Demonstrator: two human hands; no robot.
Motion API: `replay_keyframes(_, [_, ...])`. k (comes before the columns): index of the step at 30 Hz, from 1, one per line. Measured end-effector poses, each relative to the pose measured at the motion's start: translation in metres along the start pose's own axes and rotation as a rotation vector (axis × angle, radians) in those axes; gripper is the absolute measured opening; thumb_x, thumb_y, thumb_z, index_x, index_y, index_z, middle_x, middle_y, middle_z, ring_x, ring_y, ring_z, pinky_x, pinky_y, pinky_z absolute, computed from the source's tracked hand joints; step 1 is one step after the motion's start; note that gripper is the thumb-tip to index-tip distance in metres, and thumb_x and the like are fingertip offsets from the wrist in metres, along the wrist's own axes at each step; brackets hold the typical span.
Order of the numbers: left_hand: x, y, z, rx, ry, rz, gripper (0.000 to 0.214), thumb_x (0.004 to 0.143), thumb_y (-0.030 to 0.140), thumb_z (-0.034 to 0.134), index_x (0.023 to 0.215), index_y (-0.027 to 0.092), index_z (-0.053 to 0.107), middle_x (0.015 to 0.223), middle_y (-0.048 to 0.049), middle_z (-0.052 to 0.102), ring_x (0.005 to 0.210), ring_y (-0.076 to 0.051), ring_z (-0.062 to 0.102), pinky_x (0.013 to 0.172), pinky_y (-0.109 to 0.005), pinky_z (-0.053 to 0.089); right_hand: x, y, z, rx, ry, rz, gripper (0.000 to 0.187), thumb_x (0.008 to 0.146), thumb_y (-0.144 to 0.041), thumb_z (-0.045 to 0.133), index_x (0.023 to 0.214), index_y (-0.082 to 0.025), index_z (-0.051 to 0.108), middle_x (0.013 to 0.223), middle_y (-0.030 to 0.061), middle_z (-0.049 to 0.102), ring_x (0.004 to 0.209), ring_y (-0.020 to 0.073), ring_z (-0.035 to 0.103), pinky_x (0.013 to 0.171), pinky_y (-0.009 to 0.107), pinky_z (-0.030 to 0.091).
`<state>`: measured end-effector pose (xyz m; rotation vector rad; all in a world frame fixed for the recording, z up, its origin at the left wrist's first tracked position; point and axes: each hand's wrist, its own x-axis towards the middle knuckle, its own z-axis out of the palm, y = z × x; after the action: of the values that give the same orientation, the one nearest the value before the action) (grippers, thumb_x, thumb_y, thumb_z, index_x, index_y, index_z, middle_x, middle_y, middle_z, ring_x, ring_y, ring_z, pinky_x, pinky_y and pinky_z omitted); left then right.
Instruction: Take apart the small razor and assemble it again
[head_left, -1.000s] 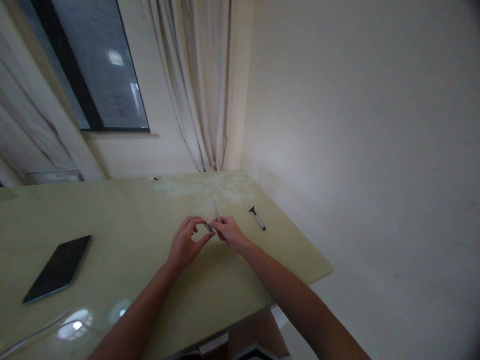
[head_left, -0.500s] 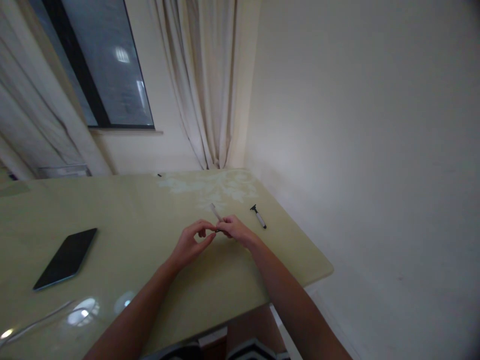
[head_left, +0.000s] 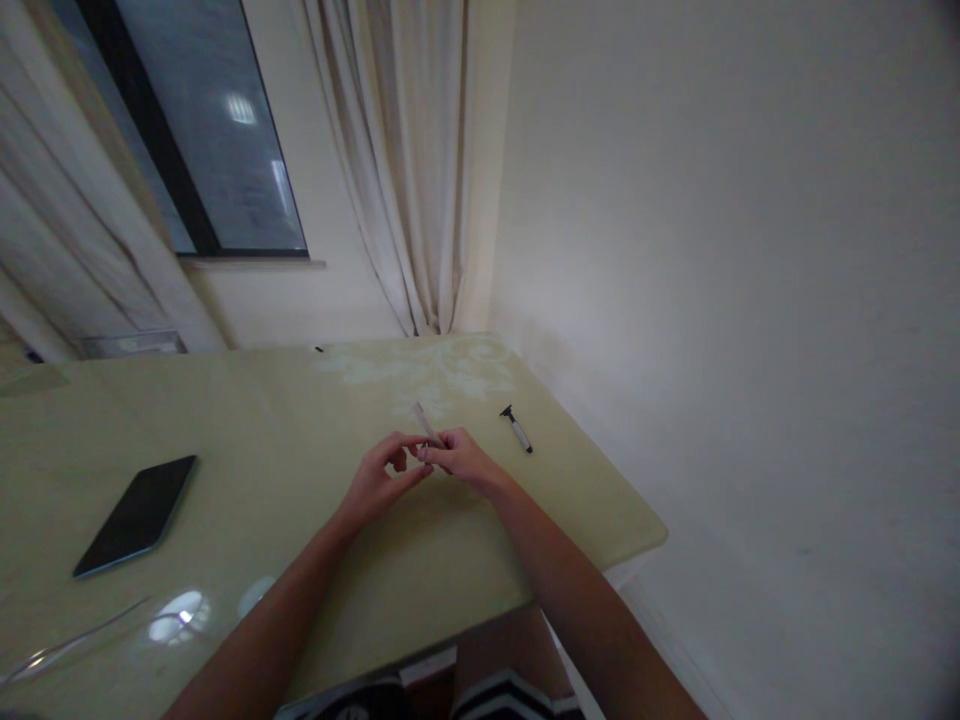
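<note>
A slim, pale, stick-like piece (head_left: 427,424) slants up and leftward out of my right hand (head_left: 463,459), whose fingers are closed round its lower part. The lower end is hidden by the fingers, and its exact kind is too small to make out. My left hand (head_left: 382,474) meets it from the left, index finger and thumb curved together at the right fingertips. What lies between those left fingertips cannot be seen clearly. Just beyond my right hand, a razor (head_left: 517,430) with a black head and grey handle lies on the table.
The pale yellow-green table (head_left: 285,420) ends at a wall (head_left: 712,300) on the right. At the left lies a dark tablet (head_left: 139,515), with a thin cable (head_left: 82,635) nearer me. A small black object (head_left: 319,349) sits at the far edge, near the curtain (head_left: 420,200).
The right thumb has shifted slightly left over the left fingertips, and the pale stick has tipped a little left. Both hands stay at nearly the same place; the razor stays put.
</note>
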<state>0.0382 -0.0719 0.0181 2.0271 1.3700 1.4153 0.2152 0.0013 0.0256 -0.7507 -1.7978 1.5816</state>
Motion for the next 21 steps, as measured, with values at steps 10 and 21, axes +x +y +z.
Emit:
replay_keyframes(10, [0.011,-0.012,-0.015,-0.003,0.213,-0.131,0.034,0.086,0.041,0.07,0.114,0.022,0.067,0.093,-0.0014,0.069,0.061,-0.012,0.053,0.061,-0.027,0.048,0.002,0.003,-0.01,-0.462,0.313,-0.3,0.035,0.102,-0.047,0.053,0.102,-0.021,0.077,0.078,0.0024,0.065,0.075,0.0172,0.057,0.072,0.027,0.042])
replay_keyframes(21, [0.012,-0.019,-0.012,-0.116,0.282,-0.194,0.037,0.087,0.041,0.067,0.118,0.021,0.063,0.091,-0.0015,0.066,0.069,-0.014,0.058,0.064,-0.027,0.049,-0.006,0.002,0.014,-0.962,0.421,-0.348,0.043,0.108,-0.037,0.048,0.147,-0.027,0.061,0.099,0.0133,0.068,0.098,0.0258,0.058,0.088,0.033,0.046])
